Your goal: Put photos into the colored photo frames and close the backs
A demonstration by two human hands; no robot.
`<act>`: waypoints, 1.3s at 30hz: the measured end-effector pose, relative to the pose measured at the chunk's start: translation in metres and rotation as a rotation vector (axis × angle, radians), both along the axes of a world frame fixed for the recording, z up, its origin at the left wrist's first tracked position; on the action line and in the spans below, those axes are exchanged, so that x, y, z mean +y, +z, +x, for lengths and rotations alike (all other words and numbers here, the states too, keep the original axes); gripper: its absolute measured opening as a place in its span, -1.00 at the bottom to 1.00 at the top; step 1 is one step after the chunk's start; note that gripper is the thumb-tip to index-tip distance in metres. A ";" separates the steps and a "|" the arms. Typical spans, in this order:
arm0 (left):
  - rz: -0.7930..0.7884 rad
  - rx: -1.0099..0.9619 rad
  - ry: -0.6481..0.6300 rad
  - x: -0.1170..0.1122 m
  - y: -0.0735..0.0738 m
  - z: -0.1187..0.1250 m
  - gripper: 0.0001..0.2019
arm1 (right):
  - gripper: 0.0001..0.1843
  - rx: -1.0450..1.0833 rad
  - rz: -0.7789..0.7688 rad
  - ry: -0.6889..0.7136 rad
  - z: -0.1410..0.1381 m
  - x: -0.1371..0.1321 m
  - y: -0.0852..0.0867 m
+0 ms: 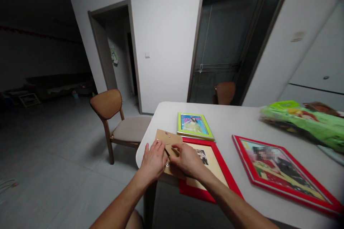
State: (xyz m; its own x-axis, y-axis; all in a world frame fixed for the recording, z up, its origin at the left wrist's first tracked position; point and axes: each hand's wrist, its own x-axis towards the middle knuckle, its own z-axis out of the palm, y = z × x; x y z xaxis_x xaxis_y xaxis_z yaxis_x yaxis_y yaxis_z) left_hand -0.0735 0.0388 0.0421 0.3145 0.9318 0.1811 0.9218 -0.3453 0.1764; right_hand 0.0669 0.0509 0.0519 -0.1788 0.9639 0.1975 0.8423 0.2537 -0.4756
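Note:
A brown backing board (175, 139) with small metal fittings lies at the left end of the table, partly over a red picture frame (228, 171). My left hand (153, 159) rests on its left part, with the fingers spread over the surface. Opposite it, my right hand (186, 159) has thumb and fingers pinched at a flap in the middle of the board. What lies under the right fingers is partly hidden. Inside the red frame are a cream sheet (215, 173) and a small photo (201, 156), partly covered by my right hand and forearm.
Behind the board lies a lime-green framed picture (195, 126). To the right are a second red framed picture (285, 173) and a green plastic bag (309, 120) on the white table (231, 118). A wooden chair (107, 104) stands left of the table, another chair (225, 93) behind it.

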 end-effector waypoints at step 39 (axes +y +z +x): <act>-0.212 -0.610 -0.159 -0.009 0.009 0.132 -0.20 | -0.16 1.260 -0.396 -0.234 0.111 -0.030 0.016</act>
State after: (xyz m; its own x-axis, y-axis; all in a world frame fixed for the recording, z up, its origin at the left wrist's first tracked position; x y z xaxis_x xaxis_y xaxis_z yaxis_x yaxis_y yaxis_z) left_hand 0.0588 0.0294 0.0511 0.3505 0.9175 0.1878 0.5754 -0.3692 0.7298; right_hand 0.1784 0.0207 0.0676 0.0933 0.9768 -0.1929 -0.2165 -0.1692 -0.9615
